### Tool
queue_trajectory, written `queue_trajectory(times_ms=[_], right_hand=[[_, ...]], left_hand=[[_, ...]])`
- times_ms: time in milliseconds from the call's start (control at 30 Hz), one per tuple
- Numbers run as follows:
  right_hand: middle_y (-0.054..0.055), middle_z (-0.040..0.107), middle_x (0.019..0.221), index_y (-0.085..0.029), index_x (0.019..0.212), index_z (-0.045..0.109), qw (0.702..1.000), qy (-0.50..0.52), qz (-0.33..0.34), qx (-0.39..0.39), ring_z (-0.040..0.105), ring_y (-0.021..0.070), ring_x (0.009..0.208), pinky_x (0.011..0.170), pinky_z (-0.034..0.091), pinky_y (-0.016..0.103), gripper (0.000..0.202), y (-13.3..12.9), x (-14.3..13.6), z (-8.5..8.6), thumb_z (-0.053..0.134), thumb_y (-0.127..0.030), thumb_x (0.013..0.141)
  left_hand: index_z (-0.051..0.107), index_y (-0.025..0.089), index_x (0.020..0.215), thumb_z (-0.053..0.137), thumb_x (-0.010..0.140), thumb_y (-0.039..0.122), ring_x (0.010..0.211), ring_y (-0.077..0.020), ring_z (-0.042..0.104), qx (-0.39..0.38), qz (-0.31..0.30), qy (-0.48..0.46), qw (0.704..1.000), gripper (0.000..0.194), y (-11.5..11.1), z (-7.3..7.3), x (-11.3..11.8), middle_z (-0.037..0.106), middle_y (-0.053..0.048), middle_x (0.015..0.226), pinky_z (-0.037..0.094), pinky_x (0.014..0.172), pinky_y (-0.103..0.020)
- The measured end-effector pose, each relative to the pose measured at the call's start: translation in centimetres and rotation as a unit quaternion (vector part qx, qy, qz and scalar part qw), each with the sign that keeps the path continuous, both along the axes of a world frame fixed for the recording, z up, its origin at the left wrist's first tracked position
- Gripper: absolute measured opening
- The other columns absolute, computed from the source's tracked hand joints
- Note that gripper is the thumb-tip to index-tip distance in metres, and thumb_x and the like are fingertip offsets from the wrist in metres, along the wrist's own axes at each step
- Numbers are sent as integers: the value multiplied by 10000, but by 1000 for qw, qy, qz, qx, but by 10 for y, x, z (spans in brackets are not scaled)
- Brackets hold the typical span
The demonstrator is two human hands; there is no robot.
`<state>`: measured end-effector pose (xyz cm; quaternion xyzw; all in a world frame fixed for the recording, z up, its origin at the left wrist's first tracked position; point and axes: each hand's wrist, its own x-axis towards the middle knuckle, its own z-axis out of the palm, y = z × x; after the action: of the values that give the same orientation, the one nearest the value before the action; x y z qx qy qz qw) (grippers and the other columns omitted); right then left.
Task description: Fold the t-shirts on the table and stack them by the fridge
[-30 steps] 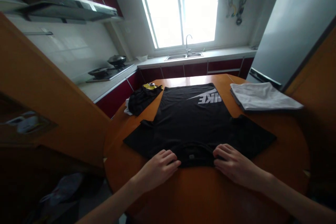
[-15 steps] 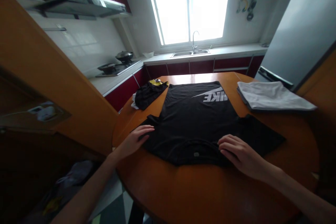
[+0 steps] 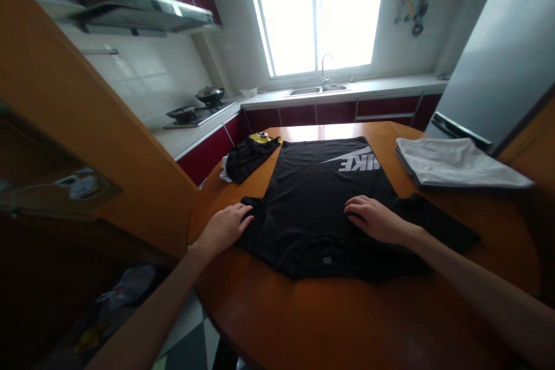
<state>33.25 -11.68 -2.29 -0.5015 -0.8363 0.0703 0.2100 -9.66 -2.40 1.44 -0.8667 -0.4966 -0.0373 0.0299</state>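
Here, the left hand [image 3: 224, 228] curls at a black shirt sleeve [image 3: 258, 214], grip unclear; right hand [image 3: 376, 219] arches, unclenched.

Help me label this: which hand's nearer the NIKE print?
Right: the right hand is nearside of the NIKE print; the left hand is farther, at a T-shirt sleeve.

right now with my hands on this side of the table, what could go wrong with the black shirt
The left hand is at one sleeve of the black shirt; a hard pull there might skew or crease the flat body.

The dark bundle lies close to the shirt's far left corner, so a wide sweep could perhaps knock it towards the table edge.
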Motion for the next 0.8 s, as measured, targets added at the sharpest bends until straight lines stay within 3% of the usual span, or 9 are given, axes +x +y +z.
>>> queue_trajectory(times_ms=[167, 267, 333, 433, 533, 600, 700, 800], right_hand=[[156, 609, 1386, -173, 1283, 680, 998, -10, -58, 8, 543, 305, 1312, 1107, 453, 469, 359, 21, -4, -16, 546, -278, 967], [171, 424, 1579, -175, 1482, 517, 994, -14, -110, -1, 355, 328, 1482, 1184, 343, 530, 540, 24, -5, -35, 549, -350, 973], [168, 361, 1620, -183, 1517, 475, 991, -20, -128, -21, 282, 324, 1520, 1209, 280, 556, 567, 22, -5, -44, 515, -397, 993], [155, 339, 1634, -195, 1509, 488, 990, -8, -136, -36, 253, 299, 1534, 1226, 236, 550, 544, 16, -5, -48, 479, -408, 1008], [143, 344, 1634, -203, 1503, 495, 986, 28, -164, -33, 259, 291, 1533, 1222, 248, 548, 537, 19, -5, -42, 472, -417, 1011], [162, 365, 1620, -174, 1491, 507, 980, 46, -192, -31, 284, 303, 1522, 1216, 266, 540, 543, 35, -4, -33, 468, -426, 1012], [198, 384, 1601, -116, 1486, 502, 974, 45, -220, -25, 320, 314, 1503, 1211, 285, 505, 561, 78, 2, -20, 477, -407, 1008], [205, 347, 1619, -104, 1501, 477, 967, 23, -254, -3, 282, 320, 1519, 1220, 253, 504, 562, 124, 24, -18, 486, -373, 1007]], left_hand=[[705, 194, 1223, 410, 1003, 342, 1216, -239, 628, 9, -47, -93, 995, 396, 42, -2, 52, 667, -84, 1336, 468, 1067, -345], [597, 145, 1397, 373, 1019, 368, 1396, -240, 492, -11, -57, -123, 991, 493, 70, -16, 86, 548, -118, 1496, 366, 1177, -374], [416, 127, 1546, 369, 1024, 451, 1509, -298, 319, -42, -20, -101, 994, 616, 85, -29, 101, 369, -160, 1617, 260, 1225, -488], [204, 186, 1633, 357, 1002, 612, 1551, -398, 111, -117, 61, -35, 991, 777, 99, -45, 105, 119, -190, 1684, 144, 1198, -655], [148, 224, 1642, 312, 985, 685, 1550, -414, 29, -131, 94, -6, 987, 819, 108, -47, 104, 36, -195, 1687, 77, 1187, -683], [140, 215, 1643, 297, 983, 696, 1551, -410, 18, -105, 92, -13, 990, 832, 117, -42, 112, 33, -203, 1688, 63, 1191, -675], [164, 193, 1640, 290, 1005, 652, 1565, -358, 49, -58, 27, -47, 997, 793, 136, -36, 141, 59, -187, 1694, 97, 1219, -614], [200, 200, 1634, 307, 1021, 605, 1569, -331, 76, -45, -17, -60, 997, 743, 160, -42, 162, 79, -169, 1697, 114, 1228, -580]])
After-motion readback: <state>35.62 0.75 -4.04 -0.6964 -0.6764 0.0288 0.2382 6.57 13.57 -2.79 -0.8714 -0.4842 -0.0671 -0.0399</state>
